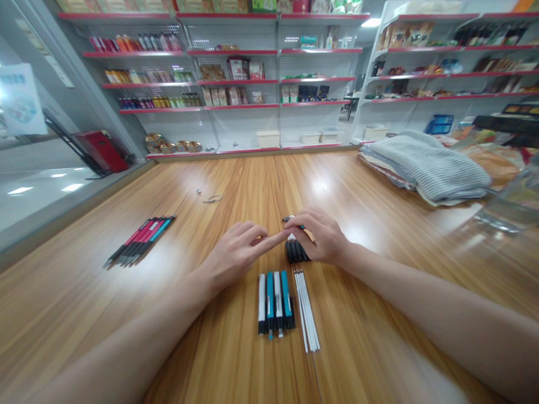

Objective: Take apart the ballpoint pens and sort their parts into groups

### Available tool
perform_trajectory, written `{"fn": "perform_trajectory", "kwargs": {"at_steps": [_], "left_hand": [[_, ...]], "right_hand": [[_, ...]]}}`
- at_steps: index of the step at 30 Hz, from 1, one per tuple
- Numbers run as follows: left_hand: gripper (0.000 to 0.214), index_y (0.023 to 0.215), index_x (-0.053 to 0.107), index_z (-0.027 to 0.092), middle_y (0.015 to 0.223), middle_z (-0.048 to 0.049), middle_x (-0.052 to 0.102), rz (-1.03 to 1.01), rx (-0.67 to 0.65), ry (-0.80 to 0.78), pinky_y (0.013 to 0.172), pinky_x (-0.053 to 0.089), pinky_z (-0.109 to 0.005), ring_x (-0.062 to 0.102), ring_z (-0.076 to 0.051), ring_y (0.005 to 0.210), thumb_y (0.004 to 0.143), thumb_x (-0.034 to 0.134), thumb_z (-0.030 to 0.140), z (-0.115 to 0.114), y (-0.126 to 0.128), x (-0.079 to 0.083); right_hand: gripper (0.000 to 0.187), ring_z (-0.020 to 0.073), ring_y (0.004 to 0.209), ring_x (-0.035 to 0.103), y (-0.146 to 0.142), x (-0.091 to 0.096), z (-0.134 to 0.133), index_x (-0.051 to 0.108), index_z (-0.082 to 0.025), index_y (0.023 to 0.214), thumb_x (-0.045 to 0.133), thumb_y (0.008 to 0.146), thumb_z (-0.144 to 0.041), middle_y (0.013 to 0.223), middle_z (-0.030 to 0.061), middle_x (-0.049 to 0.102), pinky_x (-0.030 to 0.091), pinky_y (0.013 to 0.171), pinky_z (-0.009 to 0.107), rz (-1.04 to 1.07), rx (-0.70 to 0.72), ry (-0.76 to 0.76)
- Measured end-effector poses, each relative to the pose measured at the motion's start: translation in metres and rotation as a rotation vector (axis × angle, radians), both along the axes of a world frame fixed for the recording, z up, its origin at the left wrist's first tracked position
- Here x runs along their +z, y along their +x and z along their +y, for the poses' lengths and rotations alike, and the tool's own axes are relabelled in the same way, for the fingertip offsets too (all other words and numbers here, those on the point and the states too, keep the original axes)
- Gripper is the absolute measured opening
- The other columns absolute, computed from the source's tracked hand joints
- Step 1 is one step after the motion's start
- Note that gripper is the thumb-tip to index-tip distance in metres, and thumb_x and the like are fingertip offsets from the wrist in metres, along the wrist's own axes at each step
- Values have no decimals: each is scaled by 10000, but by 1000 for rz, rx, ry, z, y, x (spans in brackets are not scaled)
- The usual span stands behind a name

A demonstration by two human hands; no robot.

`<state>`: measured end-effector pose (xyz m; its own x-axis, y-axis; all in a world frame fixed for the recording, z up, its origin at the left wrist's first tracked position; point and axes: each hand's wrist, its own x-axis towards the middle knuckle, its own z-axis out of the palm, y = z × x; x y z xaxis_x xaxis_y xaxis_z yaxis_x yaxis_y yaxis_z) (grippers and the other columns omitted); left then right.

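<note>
My two hands meet at the middle of a wooden table (123, 325). My right hand (319, 235) is closed in a pinch on a small teal and silver pen part (290, 218), above a row of small black pieces (296, 252). My left hand (236, 250) reaches in from the left, its index finger stretched out and touching the right hand's fingertips. Close to me lie several white and teal pen barrels (275, 302) side by side, with thin white refills (306, 310) to their right.
Several assembled red, pink and teal pens (140, 240) lie at the left. A small metal spring and ring (210, 197) rest farther back. Folded cloths (427, 167) are stacked at the right, beside a clear plastic container (517, 199). Shop shelves (238, 79) line the back.
</note>
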<state>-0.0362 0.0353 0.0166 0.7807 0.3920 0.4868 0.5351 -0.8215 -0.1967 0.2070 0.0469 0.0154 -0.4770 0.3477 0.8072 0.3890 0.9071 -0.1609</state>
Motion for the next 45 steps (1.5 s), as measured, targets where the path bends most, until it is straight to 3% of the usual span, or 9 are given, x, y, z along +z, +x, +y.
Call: {"fn": "perform_trajectory", "kwargs": {"at_steps": [10, 22, 33, 45], "left_hand": [[510, 1408, 371, 323, 919, -37, 599, 158, -9, 96, 776, 364, -310, 472, -157, 868, 936, 459, 154, 5, -5, 6], [393, 1277, 490, 360, 942, -22, 602, 205, -38, 148, 813, 331, -344, 461, -156, 867, 927, 489, 180, 3, -6, 8], [414, 1283, 491, 366, 944, -21, 608, 145, -54, 101, 830, 332, -344, 473, -149, 867, 920, 497, 168, 2, -4, 7], [404, 1283, 496, 370, 959, -18, 613, 144, -41, 127, 837, 337, -345, 494, -144, 875, 928, 491, 179, 3, -6, 6]], "right_hand": [[125, 179, 794, 588, 7, -4, 6, 633, -179, 965, 536, 891, -203, 833, 63, 653, 455, 728, 324, -182, 49, -30], [173, 159, 718, 501, 3, 9, 2, 619, -163, 875, 459, 934, -195, 734, 44, 585, 361, 681, 305, -460, 39, 191], [196, 153, 705, 483, -1, 7, 5, 587, -161, 814, 451, 938, -228, 726, 36, 564, 345, 665, 295, -446, 1, 221], [159, 165, 745, 508, 4, 7, 3, 617, -166, 877, 486, 932, -238, 761, 48, 587, 367, 693, 304, -419, 11, 187]]}}
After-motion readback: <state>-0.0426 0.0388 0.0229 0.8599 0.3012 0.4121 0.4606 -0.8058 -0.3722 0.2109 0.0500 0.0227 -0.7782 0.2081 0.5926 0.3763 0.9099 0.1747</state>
